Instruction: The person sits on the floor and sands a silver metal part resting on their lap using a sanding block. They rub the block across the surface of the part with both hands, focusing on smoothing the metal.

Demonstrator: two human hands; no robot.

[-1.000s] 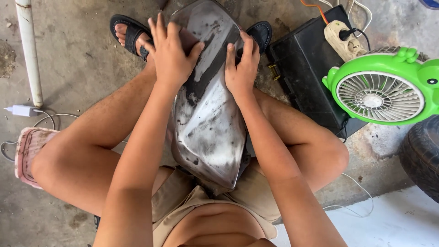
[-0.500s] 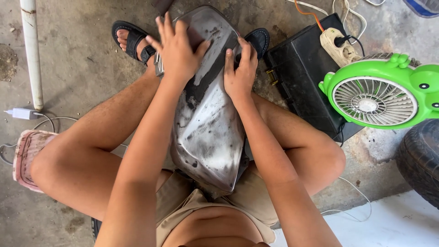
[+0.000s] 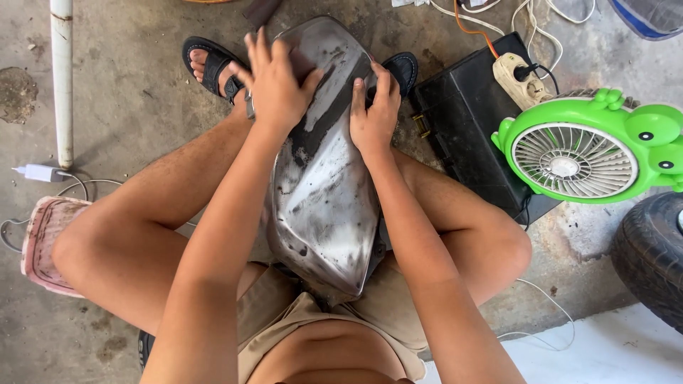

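Observation:
A bare-metal motorcycle fuel tank [image 3: 324,192], grey with dark patches, lies lengthwise between my knees, its far end by my sandalled feet. My left hand [image 3: 274,85] lies flat on the tank's upper left side, fingers spread; whether something is under the palm is hidden. My right hand [image 3: 373,114] grips the tank's right edge, fingers curled over it.
A black case [image 3: 469,142] lies right of the tank, with a power strip [image 3: 519,78] and cables on it. A green frog-shaped fan [image 3: 583,149] stands at right, a tyre [image 3: 654,256] beyond it. A white pipe [image 3: 62,78] and a charger [image 3: 39,172] lie at left.
My left hand has slid a little along the tank's upper part. My right hand keeps its hold on the edge. The view has shifted slightly.

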